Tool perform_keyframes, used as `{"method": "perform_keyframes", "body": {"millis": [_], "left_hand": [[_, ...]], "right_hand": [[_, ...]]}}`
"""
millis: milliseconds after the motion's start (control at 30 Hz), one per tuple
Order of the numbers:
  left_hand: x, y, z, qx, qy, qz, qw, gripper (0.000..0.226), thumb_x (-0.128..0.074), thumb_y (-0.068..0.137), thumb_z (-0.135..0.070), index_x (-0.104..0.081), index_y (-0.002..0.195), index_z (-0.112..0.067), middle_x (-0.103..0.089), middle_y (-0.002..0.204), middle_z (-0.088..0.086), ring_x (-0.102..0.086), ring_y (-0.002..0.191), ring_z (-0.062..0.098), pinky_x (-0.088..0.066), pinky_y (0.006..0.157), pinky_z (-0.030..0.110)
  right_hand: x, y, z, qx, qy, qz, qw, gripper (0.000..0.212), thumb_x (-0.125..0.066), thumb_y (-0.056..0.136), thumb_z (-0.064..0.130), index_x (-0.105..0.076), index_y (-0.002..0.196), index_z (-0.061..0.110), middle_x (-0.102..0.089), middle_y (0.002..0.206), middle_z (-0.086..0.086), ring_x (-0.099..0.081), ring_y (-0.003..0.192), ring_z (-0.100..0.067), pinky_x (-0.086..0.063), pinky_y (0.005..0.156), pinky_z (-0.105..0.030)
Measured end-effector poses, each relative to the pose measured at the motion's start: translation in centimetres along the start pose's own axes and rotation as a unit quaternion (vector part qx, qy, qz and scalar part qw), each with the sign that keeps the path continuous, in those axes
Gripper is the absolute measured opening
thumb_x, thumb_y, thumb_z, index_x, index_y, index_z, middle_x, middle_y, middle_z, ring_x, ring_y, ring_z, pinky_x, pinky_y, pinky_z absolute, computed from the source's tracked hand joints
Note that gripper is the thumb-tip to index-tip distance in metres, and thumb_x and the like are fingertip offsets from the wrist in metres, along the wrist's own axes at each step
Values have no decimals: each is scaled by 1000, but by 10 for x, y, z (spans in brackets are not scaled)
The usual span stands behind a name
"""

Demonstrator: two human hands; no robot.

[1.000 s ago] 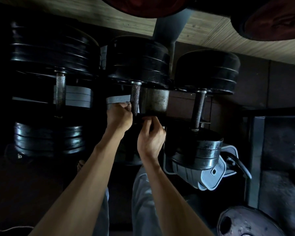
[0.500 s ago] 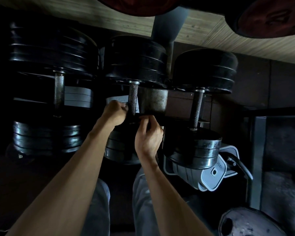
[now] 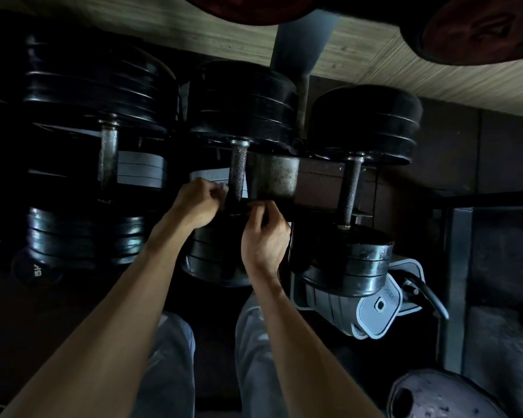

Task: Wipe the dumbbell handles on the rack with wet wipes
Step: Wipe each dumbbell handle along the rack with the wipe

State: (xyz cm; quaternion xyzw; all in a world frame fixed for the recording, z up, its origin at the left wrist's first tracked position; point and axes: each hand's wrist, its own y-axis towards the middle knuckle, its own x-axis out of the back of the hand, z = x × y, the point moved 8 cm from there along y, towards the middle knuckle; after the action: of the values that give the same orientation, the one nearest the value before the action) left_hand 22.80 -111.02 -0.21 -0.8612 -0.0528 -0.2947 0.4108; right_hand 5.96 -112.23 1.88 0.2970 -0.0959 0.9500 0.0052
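A: Head view, dim. Three dumbbells on the rack, handles running away from the camera. Middle dumbbell handle [image 3: 237, 173]: knurled grey steel, cross-hatched, dull, with a smooth collar at the far end

B: Hands?

A: Left hand [image 3: 195, 203] at the near end of that handle, fingers curled, something pale and crumpled pinched at the fingertips – likely the wet wipe [image 3: 222, 188], too small and dark to be sure. Right hand [image 3: 264, 236] just right of the handle's near end, fingers curled in; whether they pinch anything I cannot tell

B: Neighbours?

A: Left dumbbell handle [image 3: 107, 158]: smoother metal, blotched, some sheen. Right dumbbell handle [image 3: 351, 191]: thin, dark, knurled. Plates on all three are stacked black discs with rounded rims, the far stack of the middle dumbbell [image 3: 242, 101] matt, the near plates of the right one [image 3: 347, 260] glossier with scuffed edges

B: Anything between them?

A: A speckled, pitted metal block [image 3: 274, 179] just right of the middle handle, part of the rack. Below right, a grey moulded kettlebell-like weight [image 3: 360, 309] with a black loop handle. Pale woven-looking floor [image 3: 194, 28] beyond. Light grey trouser legs [image 3: 166, 363] at the bottom
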Motion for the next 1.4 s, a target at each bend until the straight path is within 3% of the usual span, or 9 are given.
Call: {"method": "perform_keyframes", "body": {"millis": [167, 267, 333, 433, 533, 800, 967, 1100, 1400], "left_hand": [[14, -30, -13, -69, 10, -87, 994, 27, -50, 103, -20, -69, 120, -12, -73, 107, 12, -67, 88, 25, -46, 68, 22], [10, -51, -28, -111, -12, -89, 990, 27, -52, 102, -23, -69, 121, -13, -73, 104, 7, -65, 83, 15, -37, 61, 6], [6, -63, -39, -142, -32, -71, 987, 27, -53, 101, -21, -69, 121, -13, -73, 97, 2, -61, 73, 4, -38, 61, 2], [2, -74, -56, -159, -92, -54, 981, 24, -57, 99, -21, -71, 116, -13, -73, 94, -3, -66, 76, 0, -44, 68, 2], [-4, -76, -64, -161, -155, -64, 973, 19, -63, 95, -21, -73, 111, -16, -72, 91, -11, -68, 83, -6, -49, 73, 5], [-46, -77, -86, -206, -150, -111, 960, 18, -59, 98, -18, -70, 112, -14, -76, 98, 0, -72, 91, 8, -56, 79, 17], [-91, -74, -117, -249, -110, -156, 950, 23, -56, 99, -21, -68, 117, -12, -72, 112, 3, -69, 96, 21, -57, 85, 37], [-139, -61, -133, -172, -140, -160, 962, 32, -47, 103, -28, -61, 124, -9, -65, 121, 10, -59, 115, 27, -49, 100, 42], [-156, -59, -128, -106, -221, -244, 938, 44, -32, 97, -33, -68, 95, -9, -71, 94, 6, -63, 89, 25, -50, 82, 37]], "right_hand": [[-7, 6, -7, -96, 39, 127, 986, 29, -52, 95, 29, -70, 118, 24, -73, 82, 5, -65, 66, -11, -50, 58, -30], [-3, 15, -6, -131, 137, 244, 951, 57, -61, 97, 26, -44, 151, 25, -74, 109, 1, -68, 101, -11, -55, 90, -31], [5, 20, 2, -124, 185, 311, 924, 65, -63, 98, 28, -34, 155, 15, -75, 106, 9, -60, 123, -8, -45, 109, -32], [28, 23, 15, -102, 201, 365, 903, 27, -58, 101, 11, -62, 127, 2, -75, 99, -2, -70, 102, -9, -52, 94, -24], [45, 27, 7, -120, 200, 330, 915, 16, -64, 98, 13, -67, 106, -1, -74, 98, -14, -71, 96, -25, -55, 92, -40], [122, 44, -25, -195, 176, 116, 958, 17, -71, 91, 5, -58, 83, 13, -70, 82, -6, -72, 79, -20, -64, 73, -36], [183, 81, -32, -76, -98, -14, 992, 18, -71, 92, 25, -55, 92, 15, -60, 70, 10, -57, 62, -4, -44, 62, -31], [172, 103, -45, -89, -191, 78, 974, 27, -56, 98, 13, -61, 125, 13, -67, 93, -5, -63, 84, -24, -41, 66, -27], [141, 133, -78, -139, -198, 169, 955, 19, -56, 91, 2, -75, 92, -1, -66, 84, -14, -64, 86, -31, -37, 58, -26]]}}
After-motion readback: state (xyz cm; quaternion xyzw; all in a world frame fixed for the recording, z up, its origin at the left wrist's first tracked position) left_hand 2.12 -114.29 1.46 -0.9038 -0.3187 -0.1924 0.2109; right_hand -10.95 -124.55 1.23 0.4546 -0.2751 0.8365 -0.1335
